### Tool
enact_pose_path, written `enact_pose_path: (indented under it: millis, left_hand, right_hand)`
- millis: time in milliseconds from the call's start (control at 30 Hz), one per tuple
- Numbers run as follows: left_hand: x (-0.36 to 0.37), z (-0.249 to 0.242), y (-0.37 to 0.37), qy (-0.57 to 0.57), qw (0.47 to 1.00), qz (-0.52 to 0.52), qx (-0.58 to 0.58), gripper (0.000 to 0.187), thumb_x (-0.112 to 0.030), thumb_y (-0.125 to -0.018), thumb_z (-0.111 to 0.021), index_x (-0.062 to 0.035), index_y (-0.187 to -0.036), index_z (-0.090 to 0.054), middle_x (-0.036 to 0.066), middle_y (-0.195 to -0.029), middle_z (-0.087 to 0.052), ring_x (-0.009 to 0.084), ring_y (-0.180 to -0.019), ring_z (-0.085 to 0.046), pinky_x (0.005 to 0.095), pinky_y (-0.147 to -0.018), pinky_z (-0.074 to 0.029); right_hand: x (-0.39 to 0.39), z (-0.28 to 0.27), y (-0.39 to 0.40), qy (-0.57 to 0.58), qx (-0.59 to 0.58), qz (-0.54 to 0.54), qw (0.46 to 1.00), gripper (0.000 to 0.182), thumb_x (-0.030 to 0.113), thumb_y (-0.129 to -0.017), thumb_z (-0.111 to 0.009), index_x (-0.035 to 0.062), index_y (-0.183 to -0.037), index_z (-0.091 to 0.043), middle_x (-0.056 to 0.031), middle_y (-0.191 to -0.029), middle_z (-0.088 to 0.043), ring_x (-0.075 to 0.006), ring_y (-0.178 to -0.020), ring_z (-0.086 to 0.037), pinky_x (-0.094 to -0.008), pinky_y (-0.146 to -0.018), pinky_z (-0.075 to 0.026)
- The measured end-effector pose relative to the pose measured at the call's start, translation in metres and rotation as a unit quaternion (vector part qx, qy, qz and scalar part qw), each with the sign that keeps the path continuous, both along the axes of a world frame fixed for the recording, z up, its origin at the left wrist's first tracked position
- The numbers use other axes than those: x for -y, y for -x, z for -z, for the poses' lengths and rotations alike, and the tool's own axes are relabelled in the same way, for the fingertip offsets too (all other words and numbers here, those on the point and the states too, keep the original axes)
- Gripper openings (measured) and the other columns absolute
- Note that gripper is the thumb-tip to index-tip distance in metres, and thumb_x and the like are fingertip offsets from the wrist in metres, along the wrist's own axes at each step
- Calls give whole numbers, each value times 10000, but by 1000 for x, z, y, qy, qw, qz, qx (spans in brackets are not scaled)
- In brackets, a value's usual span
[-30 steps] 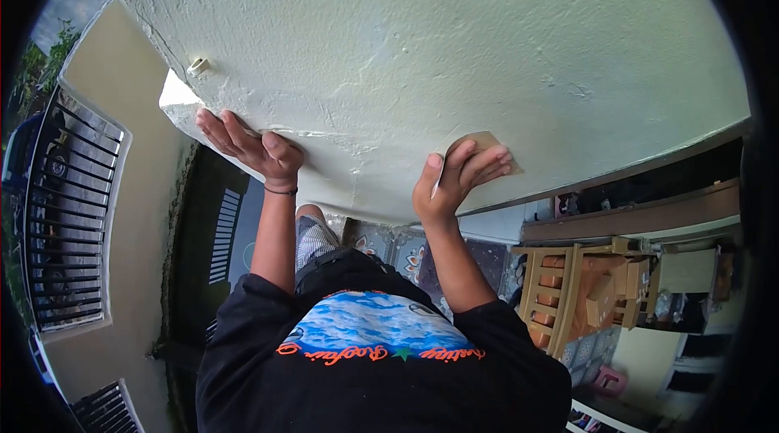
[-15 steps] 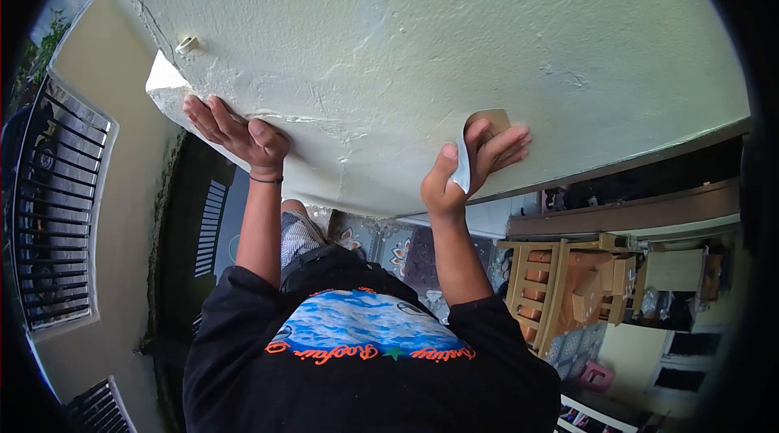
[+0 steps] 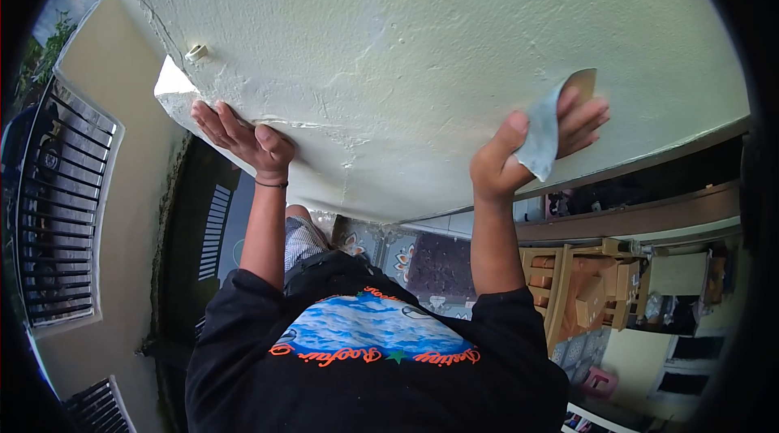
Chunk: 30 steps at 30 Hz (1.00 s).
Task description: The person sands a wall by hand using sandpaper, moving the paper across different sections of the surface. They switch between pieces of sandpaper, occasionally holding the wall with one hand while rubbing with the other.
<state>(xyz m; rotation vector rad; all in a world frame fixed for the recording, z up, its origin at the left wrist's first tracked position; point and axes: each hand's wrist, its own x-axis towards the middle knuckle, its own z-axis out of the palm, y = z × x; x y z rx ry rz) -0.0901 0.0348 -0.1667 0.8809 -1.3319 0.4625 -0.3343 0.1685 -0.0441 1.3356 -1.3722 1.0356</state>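
A pale green painted wall (image 3: 389, 51) fills the upper part of the view, with a rough crack and uneven plaster near its lower left. Flat against that wall by the crack rests my left hand (image 3: 247, 141), its fingers spread and holding nothing. My right hand (image 3: 519, 153) is farther right on the same wall, gripping a bent sheet of sandpaper (image 3: 540, 141). The sheet's grey-blue face curls between thumb and fingers, and its brown end shows behind the fingertips. How much of the sheet touches the wall is hidden.
A small pipe stub (image 3: 196, 52) sticks out of the wall at upper left. Beyond the wall's left edge are a barred railing (image 3: 69, 206) and a beige wall. Lower right hold a wooden bench (image 3: 560, 287) with cardboard boxes (image 3: 596, 295) and a pink stool (image 3: 599, 383).
My right hand has slid right and slightly up along the wall with the sandpaper, and more of the sheet's grey-blue face shows. My left hand stays at nearly the same spot on the wall.
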Motion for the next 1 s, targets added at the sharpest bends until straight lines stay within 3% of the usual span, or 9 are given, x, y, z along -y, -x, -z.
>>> enact_pose_path:
  millis: [133, 267, 333, 467, 567, 667, 733, 833, 1000]
  left_hand:
    - [0, 0, -2, -3, 1000, 4, 3, 596, -370, -919, -275, -27, -1407, -276, 220, -1476, -203, 371, -1373, -183, 496, -1110, -120]
    - [0, 0, -2, 2, 1000, 11, -6, 591, -371, -919, -281, -34, -1405, -290, 228, -1471, -215, 375, -1377, -174, 500, -1110, -103]
    - [1, 0, -2, 4, 1000, 9, -12, 595, -379, -918, -290, -34, -1402, -298, 232, -1467, -225, 377, -1377, -172, 502, -1109, -101]
    - [1, 3, -2, -3, 1000, 10, -16, 602, -399, -914, -297, -38, -1396, -311, 229, -1466, -233, 379, -1375, -178, 506, -1107, -106]
    - [0, 0, -1, -2, 1000, 12, -16, 602, -404, -913, -298, -41, -1392, -320, 225, -1466, -235, 378, -1374, -180, 506, -1107, -107]
    - [1, 0, 0, 5, 1000, 15, -22, 599, -401, -908, -301, -41, -1386, -337, 225, -1464, -240, 379, -1373, -184, 507, -1105, -110]
    - [2, 1, -1, 6, 1000, 16, -22, 599, -390, -903, -302, -39, -1387, -338, 226, -1464, -240, 379, -1373, -184, 505, -1105, -106]
    - [1, -1, 0, 5, 1000, 13, -22, 598, -374, -899, -301, -31, -1388, -335, 228, -1463, -240, 381, -1372, -184, 502, -1106, -102]
    - [0, -1, 1, 6, 1000, 13, -16, 599, -361, -899, -301, -20, -1391, -323, 232, -1463, -236, 386, -1372, -180, 501, -1106, -98]
  right_hand:
    - [13, -54, -18, 88, 90, -12, 992, 540, 255, -946, -320, -29, -1404, -282, -244, -1487, -162, -411, -1387, -82, -544, -1084, 24]
    - [19, -3, -54, -105, -152, -31, 982, 464, 182, -871, -457, 64, -1319, -481, -209, -1447, -301, -357, -1397, -119, -526, -1094, 72]
    - [20, -5, -41, -88, -229, -35, 969, 437, 191, -867, -469, 87, -1289, -522, -187, -1440, -330, -337, -1397, -148, -526, -1096, 65]
    - [22, -79, -27, 76, -28, -88, 993, 454, 257, -931, -428, 66, -1342, -450, -175, -1459, -296, -345, -1391, -152, -532, -1096, 32]
    - [31, -85, -31, 82, -60, -49, 994, 474, 287, -955, -391, 53, -1367, -406, -177, -1462, -286, -352, -1391, -135, -545, -1091, 16]
    - [33, -30, -47, -36, -140, -13, 989, 494, 177, -852, -457, 216, -1344, -472, -33, -1467, -330, -267, -1391, -214, -525, -1104, 39]
    - [23, 22, -42, -128, -233, -32, 963, 648, 94, -735, -495, 232, -1366, -439, -31, -1485, -294, -251, -1410, -149, -510, -1097, 112]
    - [3, 121, -23, -213, -316, 18, 924, 504, 212, -916, -349, 271, -1417, -328, 87, -1508, -221, -95, -1403, -127, -433, -1132, 57]
    - [-40, 228, 18, -353, -375, 34, 857, 539, 225, -912, -311, 250, -1447, -249, 97, -1503, -222, -62, -1406, -49, -403, -1137, 86]
